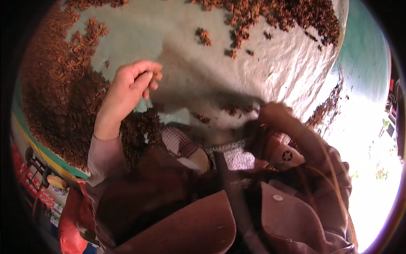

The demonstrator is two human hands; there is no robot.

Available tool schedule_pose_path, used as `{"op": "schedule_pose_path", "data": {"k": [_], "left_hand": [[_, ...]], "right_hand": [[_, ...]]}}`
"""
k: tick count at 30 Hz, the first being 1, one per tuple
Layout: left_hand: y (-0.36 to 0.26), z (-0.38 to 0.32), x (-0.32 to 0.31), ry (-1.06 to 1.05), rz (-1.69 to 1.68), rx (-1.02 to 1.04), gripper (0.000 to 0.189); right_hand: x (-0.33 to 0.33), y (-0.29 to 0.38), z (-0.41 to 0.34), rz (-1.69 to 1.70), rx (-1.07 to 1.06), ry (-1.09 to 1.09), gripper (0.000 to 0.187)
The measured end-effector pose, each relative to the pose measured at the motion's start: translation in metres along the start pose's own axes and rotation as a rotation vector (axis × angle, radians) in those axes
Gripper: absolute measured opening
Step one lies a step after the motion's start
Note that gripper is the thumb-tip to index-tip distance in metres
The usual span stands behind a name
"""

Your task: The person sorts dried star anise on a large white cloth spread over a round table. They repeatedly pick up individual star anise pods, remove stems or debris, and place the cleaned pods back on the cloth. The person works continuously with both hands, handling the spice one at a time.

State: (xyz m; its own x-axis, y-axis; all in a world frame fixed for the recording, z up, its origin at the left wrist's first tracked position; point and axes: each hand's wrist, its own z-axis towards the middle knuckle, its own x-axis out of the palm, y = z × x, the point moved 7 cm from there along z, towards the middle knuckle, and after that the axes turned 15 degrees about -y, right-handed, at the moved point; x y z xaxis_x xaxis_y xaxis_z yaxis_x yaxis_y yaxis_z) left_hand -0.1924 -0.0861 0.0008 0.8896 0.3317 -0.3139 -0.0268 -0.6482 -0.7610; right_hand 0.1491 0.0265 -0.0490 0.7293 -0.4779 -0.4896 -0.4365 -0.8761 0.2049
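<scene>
Before me a pale plastic sheet (203, 63) bears spread dried star anise. My left hand (134, 79) hovers over the sheet, near the dense star anise bed (63, 95) on the left. Its fingers are curled with the thumb close to them; whether anything small lies between them cannot be told. In shadow at the right, my right hand (274, 116) is bent down over the sheet's near part. Its fingertips are too dark to show a hold. Between the hands lie a few loose star anise pods (203, 119). Farther off is a small cluster (204, 36).
A checked shoe (180, 141) is close below the hands, and a fabric piece with a star emblem (287, 155) is under my right forearm. More star anise (285, 12) lies at the far side. A red sack (73, 231) stands lower left; glare washes out the right.
</scene>
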Motion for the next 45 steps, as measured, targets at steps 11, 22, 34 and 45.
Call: {"op": "schedule_pose_path", "data": {"k": [11, 22, 34, 45], "left_hand": [[0.028, -0.014, -0.086, -0.483, 0.269, 0.010, 0.030], [-0.021, -0.028, 0.069, 0.178, -0.494, -0.106, 0.057], [-0.031, -0.025, 0.070, -0.033, 0.584, 0.714, 0.016], [0.008, -0.030, 0.068, 0.180, 0.648, 0.518, 0.035]], "right_hand": [[-0.149, -0.013, 0.050, 0.302, 0.105, -1.211, 0.017], [-0.164, 0.021, 0.073, 1.111, -0.231, -0.946, 0.018], [-0.135, 0.049, -0.013, 0.407, -0.363, -1.077, 0.023], [-0.173, -0.058, 0.035, 0.045, -0.021, -1.329, 0.018]]}}
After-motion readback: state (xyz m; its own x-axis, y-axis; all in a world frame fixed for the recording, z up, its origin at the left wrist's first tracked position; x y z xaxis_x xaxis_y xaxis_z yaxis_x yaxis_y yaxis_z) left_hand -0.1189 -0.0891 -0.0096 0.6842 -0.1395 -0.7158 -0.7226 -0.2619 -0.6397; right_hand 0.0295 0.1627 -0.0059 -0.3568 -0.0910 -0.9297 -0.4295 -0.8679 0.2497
